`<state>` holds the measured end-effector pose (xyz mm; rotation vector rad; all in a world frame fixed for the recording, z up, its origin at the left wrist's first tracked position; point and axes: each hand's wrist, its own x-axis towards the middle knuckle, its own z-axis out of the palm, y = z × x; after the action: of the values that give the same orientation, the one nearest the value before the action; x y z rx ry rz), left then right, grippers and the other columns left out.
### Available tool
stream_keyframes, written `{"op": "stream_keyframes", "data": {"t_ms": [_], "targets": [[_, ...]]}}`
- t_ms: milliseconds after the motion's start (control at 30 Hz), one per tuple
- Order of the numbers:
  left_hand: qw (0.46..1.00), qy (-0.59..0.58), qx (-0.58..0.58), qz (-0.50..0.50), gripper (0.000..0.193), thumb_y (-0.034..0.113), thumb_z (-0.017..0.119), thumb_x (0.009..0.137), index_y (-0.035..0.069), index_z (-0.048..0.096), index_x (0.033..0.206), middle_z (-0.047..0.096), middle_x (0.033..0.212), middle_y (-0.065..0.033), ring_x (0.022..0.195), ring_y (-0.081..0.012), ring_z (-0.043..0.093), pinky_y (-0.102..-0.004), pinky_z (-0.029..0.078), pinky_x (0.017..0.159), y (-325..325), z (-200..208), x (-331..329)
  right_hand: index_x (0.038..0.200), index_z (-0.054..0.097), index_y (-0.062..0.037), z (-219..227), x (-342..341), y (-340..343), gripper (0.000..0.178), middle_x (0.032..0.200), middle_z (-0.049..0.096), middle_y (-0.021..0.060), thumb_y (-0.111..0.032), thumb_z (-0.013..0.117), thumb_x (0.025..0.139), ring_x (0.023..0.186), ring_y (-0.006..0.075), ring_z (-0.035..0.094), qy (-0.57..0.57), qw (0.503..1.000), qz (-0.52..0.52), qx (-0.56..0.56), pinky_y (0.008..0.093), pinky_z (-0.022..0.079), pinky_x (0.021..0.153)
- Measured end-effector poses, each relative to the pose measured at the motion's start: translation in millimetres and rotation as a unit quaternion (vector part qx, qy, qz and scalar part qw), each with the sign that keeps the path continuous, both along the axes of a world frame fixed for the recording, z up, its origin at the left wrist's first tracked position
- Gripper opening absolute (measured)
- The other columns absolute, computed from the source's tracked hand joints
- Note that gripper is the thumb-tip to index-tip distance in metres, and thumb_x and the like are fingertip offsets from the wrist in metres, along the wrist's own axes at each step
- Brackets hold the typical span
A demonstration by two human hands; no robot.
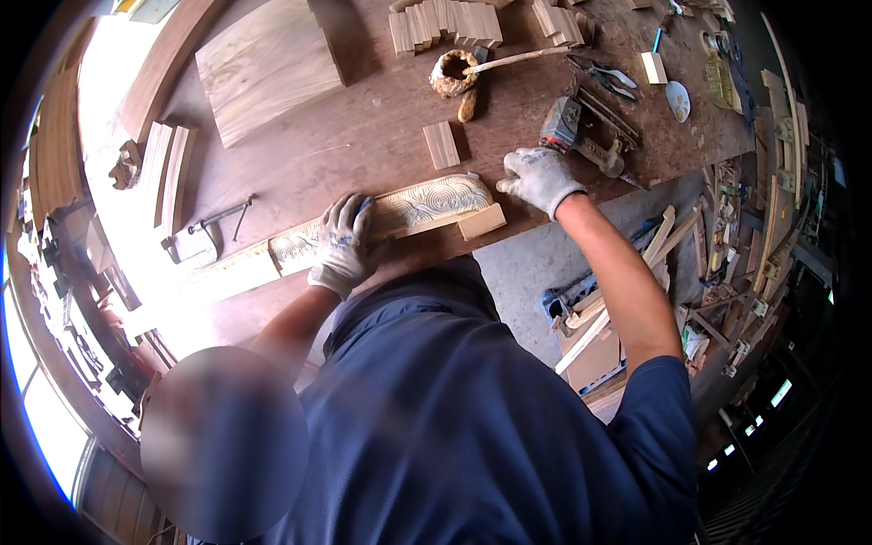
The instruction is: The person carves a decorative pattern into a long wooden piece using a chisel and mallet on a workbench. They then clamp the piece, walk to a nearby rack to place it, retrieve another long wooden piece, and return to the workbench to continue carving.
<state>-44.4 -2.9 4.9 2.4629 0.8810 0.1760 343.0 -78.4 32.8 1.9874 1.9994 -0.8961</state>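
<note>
A long wooden board with carved swirls (431, 202) lies along the near edge of the workbench. My left hand (345, 243), in a pale work glove, grips this board near its middle, with its fingers over the top. A small light wood block (482, 222) sits against the board's near side, by its right end. Just past that end is my right hand (542, 178), gloved too, its fingers curled together; what they hold, if anything, is hidden. Beyond the right hand, a nail gun (561, 124) lies on the bench, apart from the fingers.
A flat wood block (441, 145) lies beyond the carved board. Further back are a crusted glue pot (453, 73) with a stick, pliers (610, 78), a wide wood panel (269, 76) and stacked wood pieces (445, 24). A clamp (210, 228) lies at left. Offcuts (595, 331) lie below the bench.
</note>
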Motion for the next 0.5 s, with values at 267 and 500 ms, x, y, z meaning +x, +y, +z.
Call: {"op": "stream_keyframes", "data": {"t_ms": [267,500], "targets": [[1.0,0.005,0.001,-0.003,0.073,0.035,0.076,0.08,0.003,0.053,0.141,0.051,0.143,-0.0235,0.134,-0.0438,0.046,-0.0565,0.036,0.113,0,-1,0,0.101,0.068,-0.0093,-3,-18,1,0.033,0.108,0.071,0.0148,-0.036,0.077,0.084,0.106,0.0345,0.068,-0.013,0.999,0.045,-0.021,0.0464,0.053,0.091],[1.0,0.004,-0.004,-0.002,0.073,0.035,0.076,0.08,0.003,0.053,0.141,0.051,0.143,-0.0236,0.135,-0.0436,0.045,-0.0559,0.036,0.114,0,-2,0,0.102,0.069,-0.0103,2,-27,12,0.031,0.107,0.072,0.0138,-0.035,0.077,0.083,0.106,0.0331,0.069,-0.03,0.995,0.099,-0.015,0.0457,0.054,0.091]]}}
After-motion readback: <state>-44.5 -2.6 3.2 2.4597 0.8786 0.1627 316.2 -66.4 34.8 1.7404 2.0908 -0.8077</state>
